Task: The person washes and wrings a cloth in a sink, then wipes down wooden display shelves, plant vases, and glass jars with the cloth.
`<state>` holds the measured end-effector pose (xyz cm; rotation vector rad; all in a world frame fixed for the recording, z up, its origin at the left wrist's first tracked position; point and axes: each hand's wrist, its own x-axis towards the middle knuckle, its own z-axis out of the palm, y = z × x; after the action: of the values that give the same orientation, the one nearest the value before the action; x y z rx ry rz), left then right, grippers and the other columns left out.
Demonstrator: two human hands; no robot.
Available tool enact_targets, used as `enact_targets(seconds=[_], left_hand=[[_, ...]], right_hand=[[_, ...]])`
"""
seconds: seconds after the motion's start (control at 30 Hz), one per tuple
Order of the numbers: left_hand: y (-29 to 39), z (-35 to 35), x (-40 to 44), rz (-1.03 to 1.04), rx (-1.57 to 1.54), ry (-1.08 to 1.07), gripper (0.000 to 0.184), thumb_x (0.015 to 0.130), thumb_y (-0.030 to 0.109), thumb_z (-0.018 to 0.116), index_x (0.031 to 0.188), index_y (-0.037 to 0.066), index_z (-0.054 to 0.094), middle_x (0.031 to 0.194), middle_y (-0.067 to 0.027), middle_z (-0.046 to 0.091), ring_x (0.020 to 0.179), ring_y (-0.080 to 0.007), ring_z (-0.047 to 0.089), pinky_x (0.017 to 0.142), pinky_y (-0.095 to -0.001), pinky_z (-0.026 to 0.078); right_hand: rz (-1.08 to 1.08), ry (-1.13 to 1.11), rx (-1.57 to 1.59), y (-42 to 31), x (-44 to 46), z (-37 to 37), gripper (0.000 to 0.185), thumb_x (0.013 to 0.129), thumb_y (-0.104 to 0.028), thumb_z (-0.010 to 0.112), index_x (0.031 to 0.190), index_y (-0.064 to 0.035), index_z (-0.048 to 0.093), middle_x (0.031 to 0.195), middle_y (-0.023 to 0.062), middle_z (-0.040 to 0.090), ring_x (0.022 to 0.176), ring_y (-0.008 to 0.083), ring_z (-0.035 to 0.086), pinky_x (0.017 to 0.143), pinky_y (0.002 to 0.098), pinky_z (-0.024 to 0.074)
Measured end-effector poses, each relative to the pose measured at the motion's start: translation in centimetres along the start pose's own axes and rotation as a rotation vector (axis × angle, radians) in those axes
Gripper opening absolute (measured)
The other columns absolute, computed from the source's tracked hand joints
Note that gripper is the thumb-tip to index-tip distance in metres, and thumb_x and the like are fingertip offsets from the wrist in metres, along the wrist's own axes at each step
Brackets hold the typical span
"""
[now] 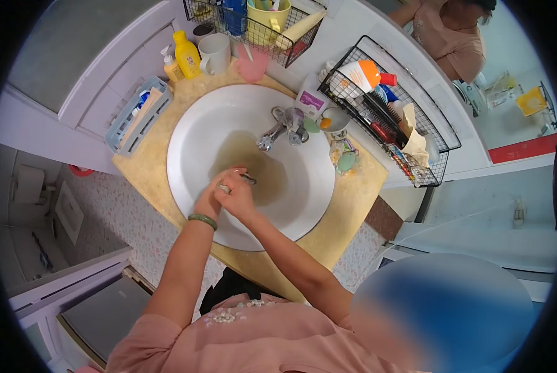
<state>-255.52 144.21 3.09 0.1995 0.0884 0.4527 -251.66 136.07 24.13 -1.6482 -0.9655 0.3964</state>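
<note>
Both hands are together over the basin of a white sink [188, 133], a little left of its middle. My left hand [219, 182], with a green bangle [202, 219] on the wrist, has its fingers bent around my right hand. My right hand [237, 197] is closed and pressed against the left. Something small and whitish shows between them, too little of it to name. Just beyond the fingers is a dark, shiny metal piece [248, 179], perhaps the drain. Brownish water [266, 177] lies in the basin. The chrome faucet [272, 135] stands beyond, at the right.
A yellow countertop [148, 171] surrounds the sink. Along its back are a grey-blue tray [138, 115], a yellow bottle [186, 55], a white mug [215, 54] and a pink cup [251, 63]. Wire baskets [437, 165] with toiletries hang on the wall. Green soap [346, 162] lies at the right.
</note>
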Motion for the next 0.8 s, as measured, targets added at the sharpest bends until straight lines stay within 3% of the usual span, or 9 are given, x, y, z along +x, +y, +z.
enact_targets(seconds=[0.1, 0.2, 0.27, 0.4, 0.5, 0.57, 0.63, 0.7, 0.8], left_hand=[[0.1, 3.5, 1.2, -0.115, -0.050, 0.149, 0.019, 0.084, 0.021, 0.052, 0.099, 0.010, 0.050, 0.085, -0.0057, 0.056, 0.073, -0.0192, 0.057, 0.056, -0.0331, 0.049], [0.1, 8.1, 0.5, -0.194, -0.091, 0.261, 0.017, 0.085, 0.018, 0.050, 0.099, 0.009, 0.049, 0.084, -0.0053, 0.056, 0.073, -0.0188, 0.057, 0.055, -0.0320, 0.048], [1.2, 12.8, 0.1, -0.244, 0.462, 0.712, 0.019, 0.085, 0.014, 0.048, 0.104, 0.012, 0.049, 0.090, -0.0048, 0.055, 0.083, -0.0195, 0.055, 0.060, -0.0369, 0.048], [1.8, 15.4, -1.4, -0.220, 0.744, 0.714, 0.026, 0.085, 0.013, 0.048, 0.110, 0.016, 0.048, 0.099, -0.0044, 0.054, 0.091, -0.0192, 0.053, 0.064, -0.0403, 0.047], [3.3, 15.9, -2.4, -0.103, 1.058, 0.879, 0.035, 0.083, 0.017, 0.054, 0.117, 0.019, 0.045, 0.105, -0.0053, 0.052, 0.094, -0.0185, 0.051, 0.065, -0.0392, 0.047], [3.6, 15.1, -2.1, -0.197, 1.036, 1.026, 0.046, 0.080, 0.020, 0.059, 0.122, 0.019, 0.040, 0.101, -0.0060, 0.054, 0.090, -0.0188, 0.054, 0.064, -0.0375, 0.048], [4.1, 13.1, -1.5, -0.292, 0.784, 0.879, 0.047, 0.079, 0.020, 0.060, 0.122, 0.016, 0.040, 0.099, -0.0065, 0.055, 0.086, -0.0188, 0.055, 0.063, -0.0362, 0.049], [4.4, 13.5, -0.6, -0.385, 0.554, 0.806, 0.046, 0.080, 0.024, 0.060, 0.119, 0.008, 0.042, 0.092, -0.0076, 0.057, 0.073, -0.0188, 0.058, 0.059, -0.0325, 0.049], [4.7, 14.2, -0.6, -0.394, 0.697, 0.670, 0.043, 0.082, 0.028, 0.057, 0.117, 0.006, 0.043, 0.090, -0.0080, 0.057, 0.070, -0.0184, 0.058, 0.057, -0.0315, 0.049]], right_hand=[[0.099, 0.032, 0.067, 0.9, 1.8, 0.4, 0.015, 0.069, -0.018, 0.055, 0.071, -0.0029, 0.058, 0.083, 0.0166, 0.057, 0.079, 0.0331, 0.055, 0.069, 0.0400, 0.0455], [0.146, -0.064, -0.299, 2.0, 3.4, -1.1, 0.016, 0.071, -0.019, 0.052, 0.071, -0.0036, 0.058, 0.077, 0.0158, 0.058, 0.074, 0.0337, 0.056, 0.065, 0.0430, 0.0452], [0.237, -0.001, -0.336, 4.7, 4.0, -1.5, 0.022, 0.074, -0.024, 0.052, 0.071, -0.0032, 0.058, 0.080, 0.0163, 0.058, 0.076, 0.0344, 0.056, 0.066, 0.0445, 0.0447], [0.261, 0.052, -0.322, 13.6, 2.5, -2.8, 0.023, 0.076, -0.025, 0.052, 0.074, -0.0035, 0.059, 0.081, 0.0161, 0.058, 0.077, 0.0330, 0.056, 0.068, 0.0431, 0.0456], [0.053, 0.312, -0.649, 14.4, 0.7, -4.4, 0.021, 0.073, -0.025, 0.059, 0.074, -0.0036, 0.060, 0.078, 0.0145, 0.059, 0.061, 0.0326, 0.056, 0.060, 0.0391, 0.0461], [0.547, -0.269, -0.390, 14.1, 0.0, -3.2, 0.025, 0.068, -0.026, 0.065, 0.081, -0.0042, 0.061, 0.081, 0.0118, 0.061, 0.059, 0.0270, 0.058, 0.061, 0.0346, 0.0481], [0.875, -0.306, 0.265, 9.6, -0.5, -0.6, 0.035, 0.064, -0.028, 0.068, 0.087, -0.0032, 0.060, 0.072, 0.0124, 0.061, 0.062, 0.0264, 0.058, 0.065, 0.0363, 0.0473], [0.324, -0.397, 0.160, 6.9, -0.4, 0.5, 0.030, 0.063, -0.029, 0.066, 0.075, -0.0031, 0.059, 0.070, 0.0139, 0.058, 0.064, 0.0258, 0.057, 0.061, 0.0361, 0.0451], [0.137, -0.141, -0.048, 1.7, -0.6, -0.2, 0.020, 0.067, -0.022, 0.061, 0.069, -0.0022, 0.058, 0.063, 0.0105, 0.057, 0.057, 0.0207, 0.055, 0.056, 0.0305, 0.0446]])
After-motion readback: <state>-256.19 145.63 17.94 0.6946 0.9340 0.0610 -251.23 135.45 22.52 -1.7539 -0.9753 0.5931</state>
